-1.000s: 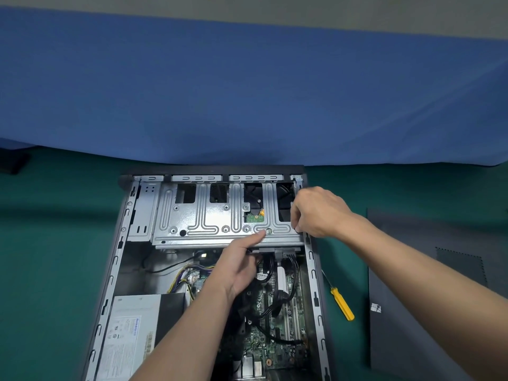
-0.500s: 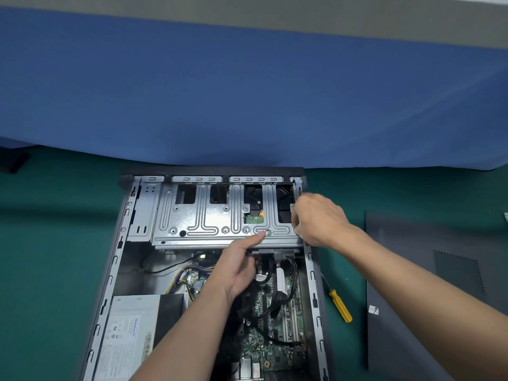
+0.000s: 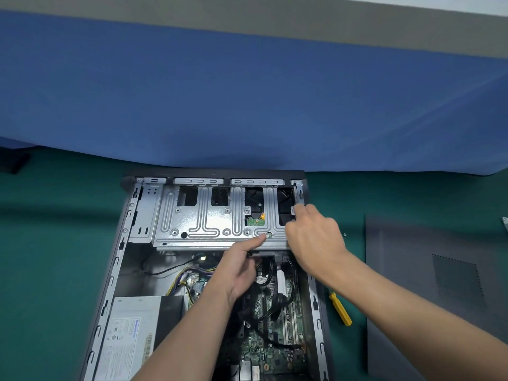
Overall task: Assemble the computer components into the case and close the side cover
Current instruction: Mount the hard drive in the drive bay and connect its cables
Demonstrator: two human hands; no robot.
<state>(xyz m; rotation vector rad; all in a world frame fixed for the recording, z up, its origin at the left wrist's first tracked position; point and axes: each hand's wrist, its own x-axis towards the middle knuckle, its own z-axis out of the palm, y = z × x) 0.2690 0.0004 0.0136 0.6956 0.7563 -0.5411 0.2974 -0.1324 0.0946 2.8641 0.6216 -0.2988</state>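
The open computer case (image 3: 118,259) lies on its side on the green table. A silver drive cage (image 3: 209,224) sits across its far end. My left hand (image 3: 236,268) holds the cage's near edge, with the thumb on top by a screw hole and the fingers curled under the edge. My right hand (image 3: 313,237) grips the cage's right end beside the case rail, fingers curled over it. Black cables hang below the cage above the motherboard (image 3: 275,347). The dark grey side cover (image 3: 439,284) lies flat on the table to the right of the case.
A yellow-handled screwdriver (image 3: 341,309) lies between the case and the side cover. A small screw (image 3: 345,234) lies on the table near my right wrist. The power supply (image 3: 129,334) fills the case's near left corner. A blue cloth wall (image 3: 247,105) rises behind the case.
My right hand has shifted slightly on the cage's right end, one fingertip now reaching up by the rail. My left hand keeps its hold. The view has tilted up a little.
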